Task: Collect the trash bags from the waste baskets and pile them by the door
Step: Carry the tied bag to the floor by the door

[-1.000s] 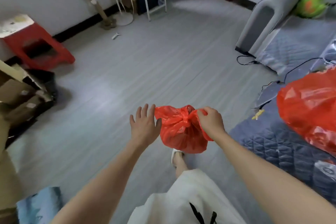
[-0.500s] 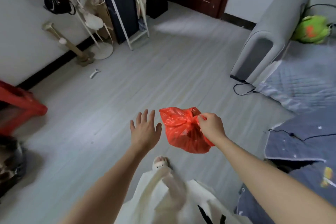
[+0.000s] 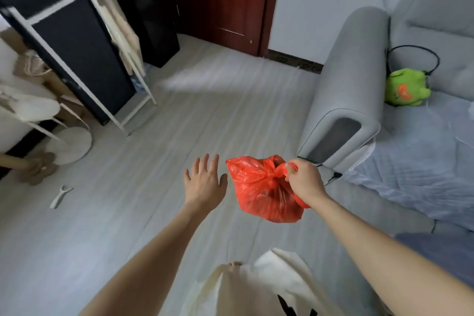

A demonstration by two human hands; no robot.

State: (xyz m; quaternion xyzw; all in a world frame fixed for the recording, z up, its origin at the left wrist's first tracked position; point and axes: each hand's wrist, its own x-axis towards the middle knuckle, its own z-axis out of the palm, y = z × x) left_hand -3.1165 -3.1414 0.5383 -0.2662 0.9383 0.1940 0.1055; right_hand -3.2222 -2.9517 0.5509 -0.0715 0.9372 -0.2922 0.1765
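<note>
A small red trash bag [image 3: 264,191], tied at the top, hangs in the air at the middle of the view. My right hand [image 3: 304,182] grips its knotted neck from the right. My left hand [image 3: 205,182] floats just left of the bag with fingers spread, holding nothing and apart from the plastic. The dark red door [image 3: 220,0] stands at the far end of the grey floor, straight ahead.
A grey sofa [image 3: 351,90] with a green plush toy [image 3: 405,88] lines the right side. On the left stand a black-and-white rack [image 3: 77,54], a fan base [image 3: 73,145] and a small white object [image 3: 60,196] on the floor. Open floor leads to the door.
The view has swung up and to the right, bringing the door into sight while the red stool and the other red bag left the view. My left hand has drawn a little away from the bag.
</note>
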